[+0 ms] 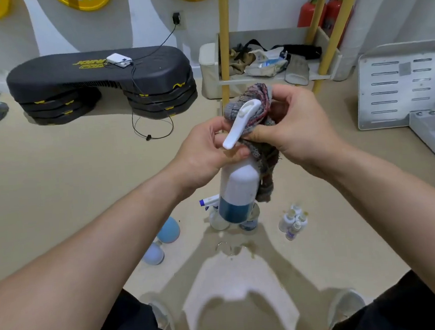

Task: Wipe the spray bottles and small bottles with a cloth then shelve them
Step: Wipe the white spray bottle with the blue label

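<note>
I hold a white spray bottle (237, 189) with a blue lower band upright in mid-air. My left hand (204, 150) grips its neck just under the white trigger. My right hand (294, 129) holds a grey and red striped cloth (256, 111) wrapped over the spray head, with an end hanging down beside the bottle. On the floor below stand another spray bottle (212, 212), two round blue bottles (168, 229), and a cluster of small bottles (293, 221).
A low shelf (277, 78) with yellow poles stands ahead, holding bags and a slipper. A black step platform (98, 83) with a charging device lies to the left. A grey metal panel (399, 85) is at the right. My knees and shoes show at the bottom.
</note>
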